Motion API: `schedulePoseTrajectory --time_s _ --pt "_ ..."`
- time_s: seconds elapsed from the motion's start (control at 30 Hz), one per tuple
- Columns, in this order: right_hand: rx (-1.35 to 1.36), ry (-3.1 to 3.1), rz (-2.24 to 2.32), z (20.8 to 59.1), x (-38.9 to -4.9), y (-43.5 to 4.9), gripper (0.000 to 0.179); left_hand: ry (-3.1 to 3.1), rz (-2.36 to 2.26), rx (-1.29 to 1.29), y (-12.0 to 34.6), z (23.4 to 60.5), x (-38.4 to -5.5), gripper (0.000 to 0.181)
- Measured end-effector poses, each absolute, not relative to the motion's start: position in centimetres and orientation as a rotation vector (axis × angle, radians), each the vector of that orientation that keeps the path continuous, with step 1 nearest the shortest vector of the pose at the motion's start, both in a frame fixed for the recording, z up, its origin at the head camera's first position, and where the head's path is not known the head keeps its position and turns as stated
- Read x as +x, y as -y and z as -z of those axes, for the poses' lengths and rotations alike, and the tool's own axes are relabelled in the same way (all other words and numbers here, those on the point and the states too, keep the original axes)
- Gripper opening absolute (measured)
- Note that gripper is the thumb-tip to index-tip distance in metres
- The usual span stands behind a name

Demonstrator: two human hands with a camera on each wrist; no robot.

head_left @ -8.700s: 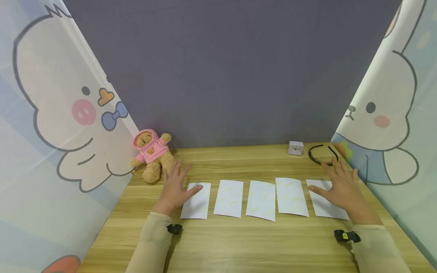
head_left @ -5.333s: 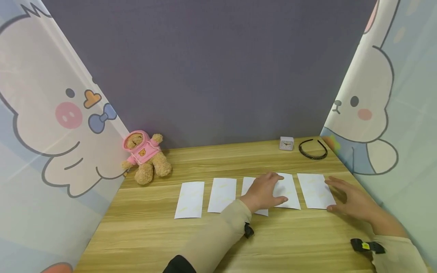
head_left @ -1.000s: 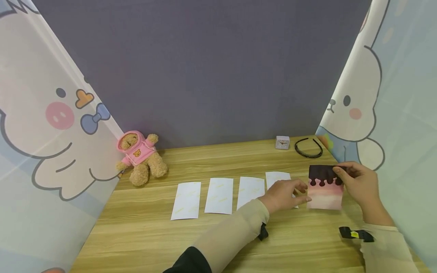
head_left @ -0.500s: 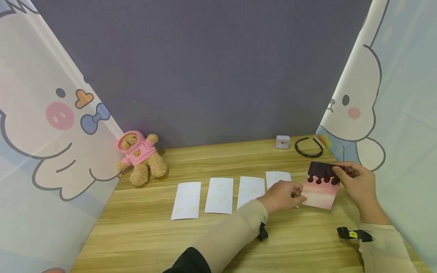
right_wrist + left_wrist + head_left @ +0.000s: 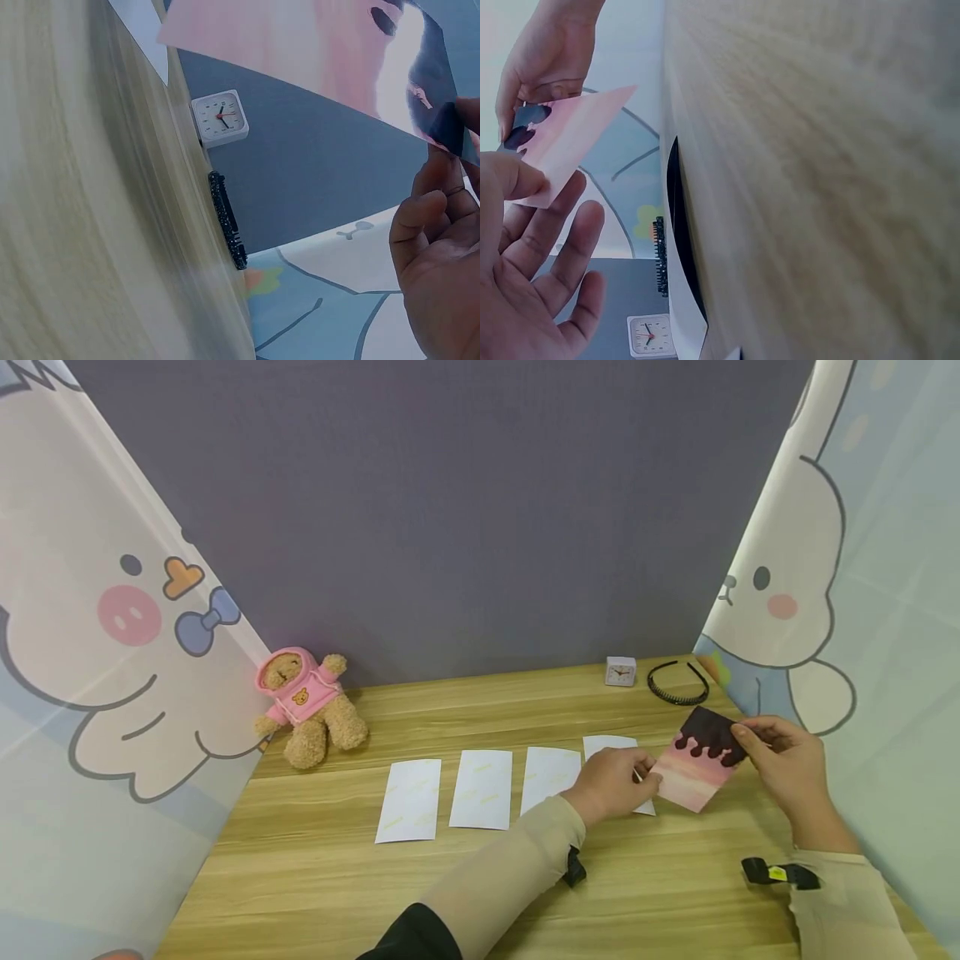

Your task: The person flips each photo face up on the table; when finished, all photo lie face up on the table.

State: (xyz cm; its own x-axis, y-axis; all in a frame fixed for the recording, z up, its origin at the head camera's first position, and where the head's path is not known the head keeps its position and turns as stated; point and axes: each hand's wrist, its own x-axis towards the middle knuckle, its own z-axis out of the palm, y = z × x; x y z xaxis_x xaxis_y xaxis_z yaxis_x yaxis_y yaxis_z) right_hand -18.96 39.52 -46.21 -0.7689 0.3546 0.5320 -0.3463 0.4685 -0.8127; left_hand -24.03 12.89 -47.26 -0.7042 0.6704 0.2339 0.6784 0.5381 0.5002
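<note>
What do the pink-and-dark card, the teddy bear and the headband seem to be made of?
Card: thin paper or photo card, glossy-faced, since bright glare shows in the right wrist view.
Teddy bear: likely plush fabric, matte, with fuzzy tan pile.
Headband: probably plastic, black, with molded-looking teeth, though coated metal is possible.

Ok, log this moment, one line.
left grip: pinches card, pale end; right grip: pinches card, dark end; four sheets: on table
</note>
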Motion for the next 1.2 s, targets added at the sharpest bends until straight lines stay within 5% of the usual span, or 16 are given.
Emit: schedulePoseTrajectory --time_s 0.3,1.2 --pt "0.211 1.842 -1.67 45.8 -18.7 -39.0 0.008 2.657 0.938 -1.129 -12.5 47.4 -24.4 0.016" --pt "0.177 2.207 -1.336 47.0 -19.0 -39.5 0.014 2.597 0.821 -1.124 -12.3 47.7 -24.7 0.017"
